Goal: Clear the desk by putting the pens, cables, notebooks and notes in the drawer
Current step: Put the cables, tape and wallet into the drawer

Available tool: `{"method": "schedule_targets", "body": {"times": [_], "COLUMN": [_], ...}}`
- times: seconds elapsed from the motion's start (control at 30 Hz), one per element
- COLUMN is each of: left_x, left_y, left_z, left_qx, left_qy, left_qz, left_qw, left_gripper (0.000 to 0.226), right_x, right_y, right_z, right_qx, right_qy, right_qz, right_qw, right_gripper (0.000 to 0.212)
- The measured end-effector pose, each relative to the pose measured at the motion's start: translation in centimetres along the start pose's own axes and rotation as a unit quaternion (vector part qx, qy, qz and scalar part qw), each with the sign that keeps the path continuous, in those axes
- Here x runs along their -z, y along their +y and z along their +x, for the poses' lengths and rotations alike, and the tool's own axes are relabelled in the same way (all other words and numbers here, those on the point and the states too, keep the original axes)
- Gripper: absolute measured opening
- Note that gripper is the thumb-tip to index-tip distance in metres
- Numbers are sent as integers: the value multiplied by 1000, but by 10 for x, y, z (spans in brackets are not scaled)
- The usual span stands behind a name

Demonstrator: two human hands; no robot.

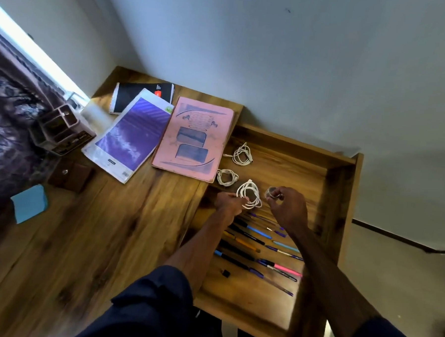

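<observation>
Wooden surface [109,239], ten o'clock: notebooks [194,138], notes [30,204] remain; pens [258,245] lie in the drawer [339,190]. Your left hand [230,202] pinches a cable [249,195]; your right hand [287,209] grips a clear thing [271,191].

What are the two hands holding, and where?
The left hand holds the white coiled cable, its grip pinching the loop's left edge. The right hand pinches a small pale ring-like thing by its side; what it is cannot be told.
</observation>
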State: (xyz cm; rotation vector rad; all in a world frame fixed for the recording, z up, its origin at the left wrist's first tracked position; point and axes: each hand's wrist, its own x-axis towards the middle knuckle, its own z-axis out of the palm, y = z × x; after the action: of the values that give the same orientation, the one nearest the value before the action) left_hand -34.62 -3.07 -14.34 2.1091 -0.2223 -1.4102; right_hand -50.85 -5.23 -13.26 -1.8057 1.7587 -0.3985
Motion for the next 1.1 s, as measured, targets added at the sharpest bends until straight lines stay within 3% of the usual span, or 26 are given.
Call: {"method": "schedule_targets", "body": {"times": [0.27, 0.7, 0.9, 1.1], "left_x": [-25, -43, -46, -46], "left_y": [9, -2, -10, -14], "left_z": [29, 60, 70, 76], "left_qx": [1, -67, -140, -164], "left_qy": [10, 41, 61, 43], "left_qz": [66, 151, 260, 335], "left_qw": [998, 985, 953, 927], "left_gripper": [48, 37, 45, 53], "right_x": [-10, -28, -32, -41], "right_y": [11, 20, 16, 6], "right_z": [23, 68, 101, 135], "right_qx": [6, 1, 11, 2], "right_qy": [-24, -88, -117, -137], "right_qz": [9, -6, -55, -79], "right_qw": [1000, 996, 992, 987], "right_gripper": [15, 10, 18, 27]}}
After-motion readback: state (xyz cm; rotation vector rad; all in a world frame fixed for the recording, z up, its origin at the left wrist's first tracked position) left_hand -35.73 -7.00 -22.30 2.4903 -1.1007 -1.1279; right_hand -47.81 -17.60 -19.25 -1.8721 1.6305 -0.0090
